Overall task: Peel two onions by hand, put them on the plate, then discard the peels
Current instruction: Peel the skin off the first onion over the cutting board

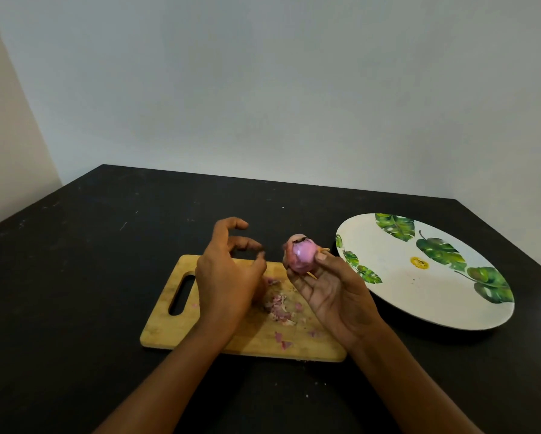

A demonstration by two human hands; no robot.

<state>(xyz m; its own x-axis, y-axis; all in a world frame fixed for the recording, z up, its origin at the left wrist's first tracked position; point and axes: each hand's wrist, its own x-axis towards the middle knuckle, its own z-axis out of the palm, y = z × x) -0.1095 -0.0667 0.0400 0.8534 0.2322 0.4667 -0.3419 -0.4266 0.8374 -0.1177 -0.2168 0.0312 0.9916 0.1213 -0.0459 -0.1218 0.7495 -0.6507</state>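
On the black worktop we are hovering our left hand over the wooden cutting board and its onion peels, fingers curling, a pinch impossible to tell, while our right hand is gripping a partly peeled red onion aloft beside the leaf-printed plate.

No legible text; yellow mark on plate unreadable.

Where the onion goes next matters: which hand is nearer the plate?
Right. The right hand, holding the onion, is just beside the plate, at its left rim; the left hand is over the board, farther left, beyond the onion.
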